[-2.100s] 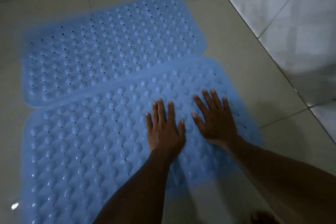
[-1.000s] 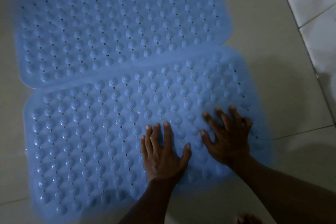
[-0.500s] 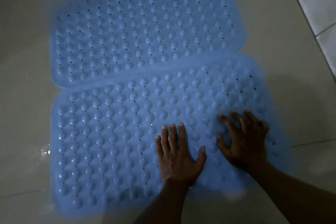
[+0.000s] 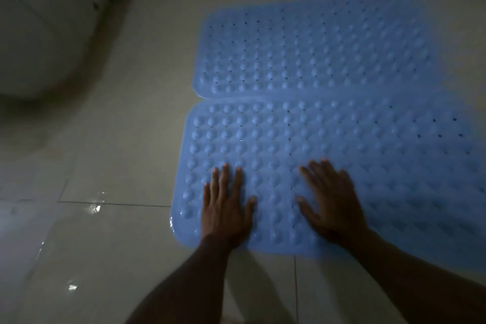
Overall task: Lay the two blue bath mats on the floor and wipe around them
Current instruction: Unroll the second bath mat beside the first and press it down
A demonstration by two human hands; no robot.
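Both mats lie flat on the tiled floor, the far mat at twelve o'clock touching the near mat; my left hand and right hand rest on the near one, palms down, fingers spread, gripping nothing; I judge I am pressing it to seat it; next comes wiping the wet tile at nine o'clock, which calls for a cloth I cannot see.

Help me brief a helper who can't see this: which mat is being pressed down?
On the tiled floor lie two blue mats, long edges together. It is the near mat, closest to the person. Unlike the far mat, it has the left hand and right hand flat on it.
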